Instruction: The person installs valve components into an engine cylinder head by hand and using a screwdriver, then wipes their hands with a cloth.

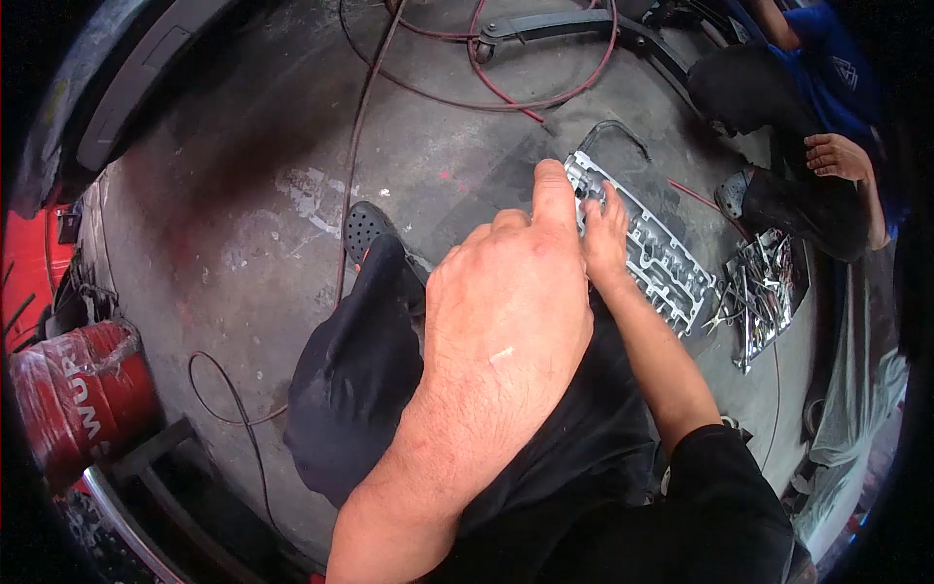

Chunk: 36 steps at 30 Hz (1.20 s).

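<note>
L hand (511,292) raised close to cam, back showing; fingertips hidden, can't tell if gripping anything. R hand (605,241) open, fingers extended, at edge of metal engine part (671,258); contact unclear. Part's on floor (263,282), tools (769,292) just beside. Co-worker's hand (839,156) apart, to R. Judgement: best w/ R fingers light on castings' edges, L hand clear of sightline, loose tools kept off part.

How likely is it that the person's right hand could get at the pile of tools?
Probably yes: the right hand is at the metal part, and the tools lie uncovered beyond it. Nothing seems to block the way across.
</note>
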Each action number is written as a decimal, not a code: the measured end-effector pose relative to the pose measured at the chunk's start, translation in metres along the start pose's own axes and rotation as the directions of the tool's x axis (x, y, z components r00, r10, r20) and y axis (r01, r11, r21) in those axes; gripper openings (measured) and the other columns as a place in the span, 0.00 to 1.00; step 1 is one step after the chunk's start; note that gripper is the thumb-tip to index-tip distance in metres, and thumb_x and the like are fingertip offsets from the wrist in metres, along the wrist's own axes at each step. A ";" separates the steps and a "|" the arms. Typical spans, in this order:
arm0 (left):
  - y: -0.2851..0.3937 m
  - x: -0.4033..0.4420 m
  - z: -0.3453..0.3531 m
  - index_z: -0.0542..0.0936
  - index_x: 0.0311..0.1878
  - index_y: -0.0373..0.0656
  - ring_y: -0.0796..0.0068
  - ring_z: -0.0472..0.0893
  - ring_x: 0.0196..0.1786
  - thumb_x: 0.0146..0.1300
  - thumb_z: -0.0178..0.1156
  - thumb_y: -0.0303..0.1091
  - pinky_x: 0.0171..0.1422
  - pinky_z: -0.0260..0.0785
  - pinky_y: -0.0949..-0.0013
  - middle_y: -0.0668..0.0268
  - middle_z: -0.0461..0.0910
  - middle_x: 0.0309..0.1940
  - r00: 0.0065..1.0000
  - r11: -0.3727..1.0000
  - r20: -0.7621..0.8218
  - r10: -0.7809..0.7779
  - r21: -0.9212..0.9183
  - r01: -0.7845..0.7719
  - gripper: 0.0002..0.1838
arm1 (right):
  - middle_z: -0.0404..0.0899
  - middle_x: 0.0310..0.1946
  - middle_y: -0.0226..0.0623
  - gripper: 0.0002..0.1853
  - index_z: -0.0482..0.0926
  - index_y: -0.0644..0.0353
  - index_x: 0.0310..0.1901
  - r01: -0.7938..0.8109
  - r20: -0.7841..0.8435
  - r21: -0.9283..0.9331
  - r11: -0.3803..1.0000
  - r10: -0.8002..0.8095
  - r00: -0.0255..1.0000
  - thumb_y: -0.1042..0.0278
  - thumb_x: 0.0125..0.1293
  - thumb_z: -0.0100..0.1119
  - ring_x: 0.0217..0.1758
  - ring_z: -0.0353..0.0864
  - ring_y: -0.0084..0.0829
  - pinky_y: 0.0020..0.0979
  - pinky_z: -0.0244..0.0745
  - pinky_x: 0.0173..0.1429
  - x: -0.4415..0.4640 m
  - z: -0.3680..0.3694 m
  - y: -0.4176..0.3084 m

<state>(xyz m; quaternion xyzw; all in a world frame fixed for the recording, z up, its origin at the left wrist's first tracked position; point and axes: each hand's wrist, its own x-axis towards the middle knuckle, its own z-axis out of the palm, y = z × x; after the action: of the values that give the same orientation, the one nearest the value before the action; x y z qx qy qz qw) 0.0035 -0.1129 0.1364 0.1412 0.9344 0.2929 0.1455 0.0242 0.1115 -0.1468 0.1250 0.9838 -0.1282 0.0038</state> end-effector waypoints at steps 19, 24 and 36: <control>-0.012 -0.008 -0.012 0.68 0.66 0.35 0.39 0.83 0.48 0.61 0.66 0.29 0.53 0.75 0.47 0.41 0.83 0.43 0.996 0.995 -0.092 0.018 -0.095 -0.027 0.30 | 0.57 0.78 0.42 0.14 0.90 0.54 0.46 0.123 0.300 -0.385 0.915 -0.002 0.954 0.62 0.62 0.62 0.81 0.52 0.49 0.63 0.55 0.74 0.013 0.011 -0.012; -0.017 -0.011 -0.014 0.68 0.61 0.29 0.49 0.85 0.43 0.72 0.55 0.37 0.48 0.78 0.52 0.47 0.83 0.36 0.981 0.994 -0.165 0.102 -0.019 -0.107 0.23 | 0.54 0.79 0.42 0.14 0.90 0.54 0.46 0.082 0.328 -0.354 0.931 0.042 0.944 0.63 0.61 0.62 0.82 0.50 0.47 0.62 0.57 0.74 0.014 0.015 -0.009; -0.013 -0.008 -0.016 0.68 0.66 0.35 0.39 0.83 0.47 0.60 0.66 0.28 0.52 0.75 0.47 0.42 0.83 0.41 0.998 0.995 -0.068 -0.019 -0.097 0.012 0.32 | 0.50 0.81 0.40 0.13 0.89 0.58 0.41 -0.056 0.128 -0.186 0.981 0.081 0.988 0.62 0.61 0.61 0.84 0.44 0.45 0.65 0.48 0.78 -0.008 0.035 -0.009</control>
<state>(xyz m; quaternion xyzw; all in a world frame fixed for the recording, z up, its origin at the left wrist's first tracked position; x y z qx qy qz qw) 0.0032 -0.1337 0.1427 0.1167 0.9246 0.3415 0.1223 0.0288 0.0919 -0.1785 0.1490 0.9840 -0.0461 0.0860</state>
